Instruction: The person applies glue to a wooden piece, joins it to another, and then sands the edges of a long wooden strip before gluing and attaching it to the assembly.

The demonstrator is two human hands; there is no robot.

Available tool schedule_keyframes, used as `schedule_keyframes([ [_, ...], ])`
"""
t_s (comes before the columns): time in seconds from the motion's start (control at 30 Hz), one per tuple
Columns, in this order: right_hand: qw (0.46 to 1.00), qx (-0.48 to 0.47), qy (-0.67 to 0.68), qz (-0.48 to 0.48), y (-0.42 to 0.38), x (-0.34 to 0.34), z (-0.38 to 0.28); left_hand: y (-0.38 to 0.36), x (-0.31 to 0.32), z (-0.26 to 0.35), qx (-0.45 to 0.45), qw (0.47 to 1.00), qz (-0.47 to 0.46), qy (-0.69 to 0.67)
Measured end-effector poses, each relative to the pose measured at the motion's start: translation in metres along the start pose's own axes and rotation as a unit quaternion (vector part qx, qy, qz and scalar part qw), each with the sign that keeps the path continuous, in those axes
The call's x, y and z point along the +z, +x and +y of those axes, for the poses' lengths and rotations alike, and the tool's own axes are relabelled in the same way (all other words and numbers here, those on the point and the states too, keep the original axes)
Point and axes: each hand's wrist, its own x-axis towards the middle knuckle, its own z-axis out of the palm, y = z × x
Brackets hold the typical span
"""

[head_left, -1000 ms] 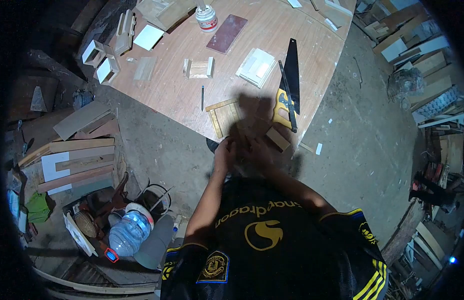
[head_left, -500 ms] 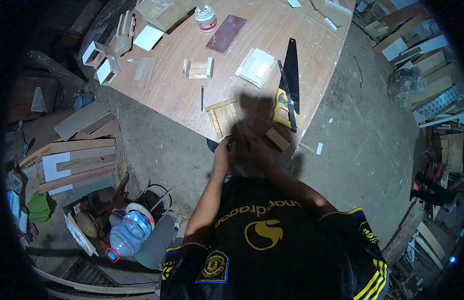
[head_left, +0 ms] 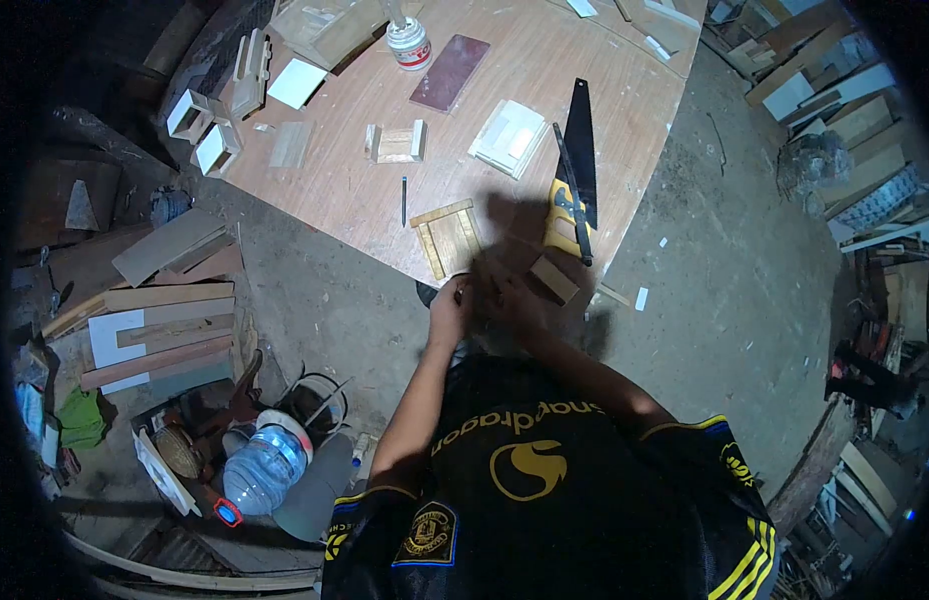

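Observation:
At the table's near edge, my left hand [head_left: 450,310] has its fingers curled beside the lower end of a small wooden panel with strips along its edges [head_left: 451,240]. My right hand [head_left: 513,303] is close by on the right, in dark shadow, its fingers bent inward. Whatever the two hands hold between them is too small or too dark to make out. A wooden block [head_left: 555,280] lies just right of my right hand. Beyond it rests a handsaw with a yellow handle [head_left: 563,215], a thin dark tool [head_left: 575,200] lying across it.
On the table [head_left: 335,200] are a pencil [head_left: 405,201], a small wooden frame [head_left: 396,143], a stacked white piece [head_left: 510,138], a maroon board [head_left: 451,73] and a white tub [head_left: 410,45]. Scrap boards [head_left: 165,330] and a water bottle [head_left: 265,470] occupy the floor at left.
The view has shifted slightly. My right hand has edged a little up and left, towards the wooden panel; my left hand stays nearly in place.

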Motion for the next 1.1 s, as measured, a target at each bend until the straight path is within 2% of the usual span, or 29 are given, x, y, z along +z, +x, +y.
schedule_keyframes([
  [0.03,1.0,0.0,0.001,0.001,0.001,-0.002,-0.001,-0.001,0.001,-0.001,0.002,1.0,0.003,-0.001],
  [0.1,0.997,0.039,0.008,-0.071,0.001,-0.003,0.001,-0.002,0.002,-0.002,0.004,1.0,0.006,-0.002],
  [0.2,0.999,0.022,0.014,-0.034,0.0,0.001,0.003,-0.004,0.002,0.001,-0.008,1.0,-0.002,-0.01],
  [0.33,0.997,0.038,-0.002,-0.064,-0.003,-0.002,0.0,-0.006,0.002,0.001,-0.011,1.0,0.006,0.0],
  [0.4,0.997,-0.07,-0.022,0.026,-0.008,-0.002,0.0,-0.006,0.002,-0.001,-0.011,1.0,0.006,-0.005],
  [0.53,0.999,-0.001,-0.02,-0.041,-0.016,-0.012,-0.006,-0.008,0.001,0.002,-0.006,1.0,0.009,0.012],
  [0.6,0.998,-0.056,0.006,-0.011,-0.021,-0.033,-0.021,-0.007,0.0,0.006,-0.005,1.0,0.006,0.017],
  [0.7,0.999,-0.032,-0.008,0.033,-0.026,-0.027,-0.003,-0.007,0.001,0.008,-0.013,1.0,-0.006,0.019],
  [0.8,0.995,-0.07,0.039,0.06,-0.031,-0.04,-0.004,-0.004,0.001,0.009,0.017,1.0,0.012,-0.002],
  [0.87,0.992,-0.091,0.048,0.066,-0.032,-0.053,-0.012,-0.003,-0.012,0.032,-0.047,0.996,-0.054,-0.044],
  [0.9,0.99,-0.109,0.056,0.07,-0.033,-0.056,-0.014,-0.001,-0.012,0.03,-0.043,0.997,-0.052,-0.042],
  [0.93,0.989,-0.114,0.057,0.074,-0.032,-0.054,-0.012,0.002,-0.013,0.03,-0.069,0.986,-0.073,-0.136],
  [0.97,0.979,-0.172,0.051,0.098,-0.03,-0.052,-0.009,0.005,-0.015,0.029,-0.093,0.965,-0.093,-0.227],
  [1.0,0.965,-0.229,0.044,0.122,-0.029,-0.052,-0.009,0.006,-0.017,0.033,-0.087,0.966,-0.091,-0.225],
  [1.03,0.963,-0.234,0.045,0.127,-0.029,-0.054,-0.009,0.007,-0.02,0.036,-0.091,0.962,-0.072,-0.249],
  [1.1,0.967,-0.241,0.052,0.069,-0.029,-0.06,-0.015,0.007,-0.031,0.049,-0.106,0.956,-0.053,-0.268],
])
